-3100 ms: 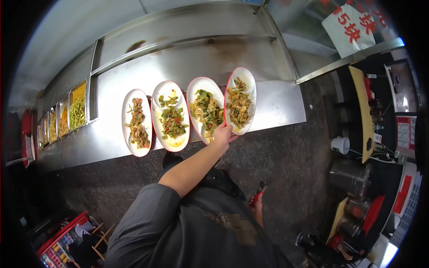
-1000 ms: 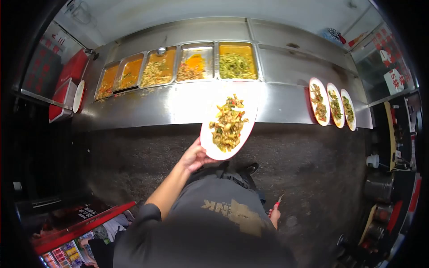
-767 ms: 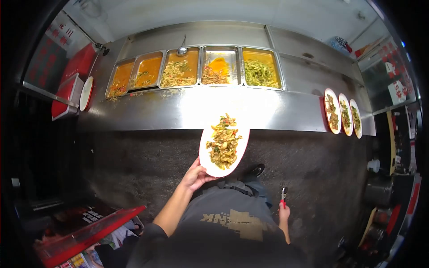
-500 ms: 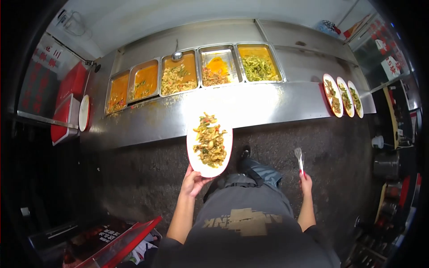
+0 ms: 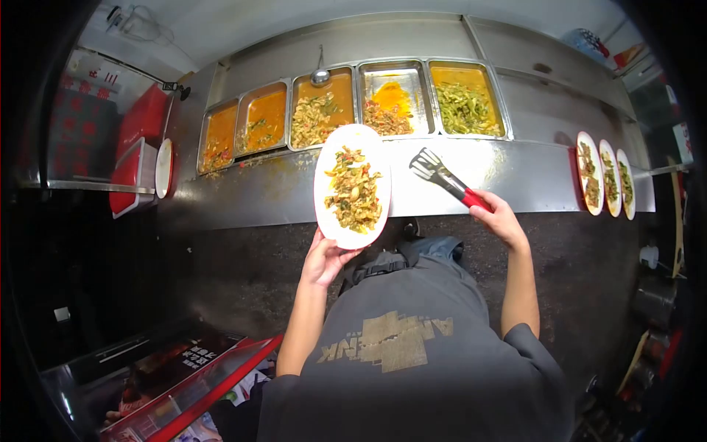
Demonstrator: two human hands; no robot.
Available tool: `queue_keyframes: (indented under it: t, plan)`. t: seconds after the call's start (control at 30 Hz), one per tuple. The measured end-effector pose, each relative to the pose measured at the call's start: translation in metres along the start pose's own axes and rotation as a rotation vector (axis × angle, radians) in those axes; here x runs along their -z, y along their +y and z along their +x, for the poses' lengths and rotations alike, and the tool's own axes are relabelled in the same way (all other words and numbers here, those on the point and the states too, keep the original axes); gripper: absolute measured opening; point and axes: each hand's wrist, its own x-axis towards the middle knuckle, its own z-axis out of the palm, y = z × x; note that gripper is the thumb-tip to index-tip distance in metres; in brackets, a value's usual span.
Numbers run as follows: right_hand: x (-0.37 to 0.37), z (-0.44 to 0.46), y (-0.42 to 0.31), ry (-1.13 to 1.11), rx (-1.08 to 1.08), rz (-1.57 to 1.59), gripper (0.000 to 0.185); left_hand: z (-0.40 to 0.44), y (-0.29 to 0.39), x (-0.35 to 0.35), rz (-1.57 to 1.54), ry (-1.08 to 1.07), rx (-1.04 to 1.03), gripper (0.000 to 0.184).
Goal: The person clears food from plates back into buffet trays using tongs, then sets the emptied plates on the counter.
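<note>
My left hand [image 5: 324, 261] grips the near end of an oval white plate [image 5: 324, 177] with a red edge. Stir-fried food [image 5: 353, 190] in green, brown and red pieces lies along its middle. The plate is held over the front edge of the steel counter [image 5: 258, 202]. My right hand [image 5: 501, 221] is closed on the red handle of slotted tongs [image 5: 445, 179], whose head points up and left over the counter. Beyond them stand several steel food pans, among them one with green vegetables [image 5: 471, 107] and one nearly emptied, with orange sauce [image 5: 398, 96].
Several oval plates of food [image 5: 607, 177] stand at the counter's right end. A ladle [image 5: 319, 75] rests in the middle pan. At the left are a white plate [image 5: 163, 169] and a red-lidded bin [image 5: 129, 175]. A red-edged cabinet [image 5: 213, 387] is at lower left.
My right hand has lifted the tongs from beside my body to over the counter's edge. My left hand has moved the plate forward, closer to the pans. The view has shifted slightly.
</note>
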Motion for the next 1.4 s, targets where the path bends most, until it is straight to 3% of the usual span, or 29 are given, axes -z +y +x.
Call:
queue_keyframes:
  t: [0.1, 0.23, 0.37, 0.47, 0.67, 1.07, 1.4]
  plan:
    - [0.001, 0.017, -0.032, -0.071, 0.184, -0.26, 0.055, 0.028, 0.013, -0.017, 0.045, 0.022, 0.001, 0.066]
    - [0.004, 0.032, -0.079, -0.146, 0.215, -0.417, 0.055, 0.068, 0.024, -0.039, 0.075, 0.034, 0.022, 0.064]
    - [0.005, 0.047, -0.104, -0.094, 0.185, -0.649, 0.052, 0.108, 0.024, -0.057, 0.101, 0.071, 0.035, 0.064]
    - [0.002, 0.063, -0.092, 0.002, 0.332, -0.85, 0.05, 0.131, 0.026, -0.065, 0.135, 0.07, 0.038, 0.063]
    - [-0.016, 0.09, -0.098, 0.017, 0.256, -1.131, 0.048, 0.158, 0.034, -0.08, 0.14, 0.068, 0.046, 0.063]
    - [-0.038, 0.164, -0.078, 0.344, 0.373, -1.276, 0.046, 0.193, 0.061, -0.072, 0.138, 0.021, 0.124, 0.064]
    - [-0.031, 0.21, -0.059, 0.286, 0.307, -1.292, 0.052, 0.189, 0.064, -0.061, 0.143, 0.048, 0.169, 0.066]
